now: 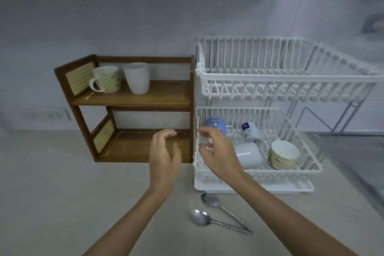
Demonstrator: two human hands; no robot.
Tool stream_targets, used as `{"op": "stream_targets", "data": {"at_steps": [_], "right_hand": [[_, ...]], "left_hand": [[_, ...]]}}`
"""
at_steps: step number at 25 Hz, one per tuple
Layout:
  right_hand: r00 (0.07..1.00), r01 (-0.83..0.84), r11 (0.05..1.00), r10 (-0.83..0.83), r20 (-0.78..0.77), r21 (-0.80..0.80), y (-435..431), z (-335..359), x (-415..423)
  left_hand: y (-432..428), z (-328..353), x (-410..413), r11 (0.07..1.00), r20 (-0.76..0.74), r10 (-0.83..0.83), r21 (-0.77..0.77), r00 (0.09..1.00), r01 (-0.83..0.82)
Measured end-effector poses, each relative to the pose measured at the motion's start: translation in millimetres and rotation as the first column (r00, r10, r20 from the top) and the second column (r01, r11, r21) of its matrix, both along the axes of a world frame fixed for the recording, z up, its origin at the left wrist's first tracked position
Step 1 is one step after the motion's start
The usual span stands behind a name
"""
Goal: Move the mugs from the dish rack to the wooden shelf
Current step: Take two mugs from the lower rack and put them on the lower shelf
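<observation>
The right hand [218, 149] is hovering with an open, empty grip over the dish rack [309, 169] — the blue mug [216, 124] sits just behind it, nearer than the left hand [164, 158], also open.

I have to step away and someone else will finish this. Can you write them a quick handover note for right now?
Left hand: open, empty, in front of the wooden shelf.
Right hand: open, empty, at the dish rack lower tier.
Done: patterned mug and white mug stand on the top shelf.
Left: four in the lower tier: blue face mug, small white mug, white mug on its side, beige mug.
</observation>
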State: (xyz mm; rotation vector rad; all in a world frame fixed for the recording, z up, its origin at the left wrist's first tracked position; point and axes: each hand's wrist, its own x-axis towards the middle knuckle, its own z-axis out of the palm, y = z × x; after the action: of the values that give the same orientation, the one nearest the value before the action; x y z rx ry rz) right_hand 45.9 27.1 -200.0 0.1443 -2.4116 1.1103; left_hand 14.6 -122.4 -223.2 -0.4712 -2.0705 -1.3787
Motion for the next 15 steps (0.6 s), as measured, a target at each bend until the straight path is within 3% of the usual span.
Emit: {"op": "stream_targets", "data": {"at_steps": [3, 5, 8, 11, 13, 15], "right_hand": [[0.977, 0.200, 0.980, -0.200, 0.073, 0.012, 64, -21, 28], [0.923, 0.340, 0.940, -0.340, 0.178, 0.032, 106, -32, 38], [0.794, 0.448, 0.866, -0.499, 0.346, 0.223, 161, -37, 43], [0.697, 0.358, 0.758, -0.606, 0.384, 0.546, 191, -27, 37], [0.632, 0.349, 0.728, -0.648, 0.425, 0.591, 202, -21, 28], [0.550, 0.407, 0.764, -0.642, 0.534, 0.500, 210, -21, 17]], "left_hand": [[43, -15, 28, 0.932, -0.128, -0.271, -0.284, 0.954, 0.226], [71, -19, 30, 0.873, -0.077, -0.355, -0.385, 0.932, 0.300], [109, -23, 18, 0.788, 0.138, -0.372, -0.476, 0.918, 0.390], [142, -25, -11, 0.607, 0.311, -0.303, -0.666, 0.901, 0.434], [162, -24, -31, 0.495, 0.373, -0.252, -0.743, 0.893, 0.450], [179, -26, -46, 0.366, 0.404, -0.221, -0.809, 0.888, 0.459]]}}
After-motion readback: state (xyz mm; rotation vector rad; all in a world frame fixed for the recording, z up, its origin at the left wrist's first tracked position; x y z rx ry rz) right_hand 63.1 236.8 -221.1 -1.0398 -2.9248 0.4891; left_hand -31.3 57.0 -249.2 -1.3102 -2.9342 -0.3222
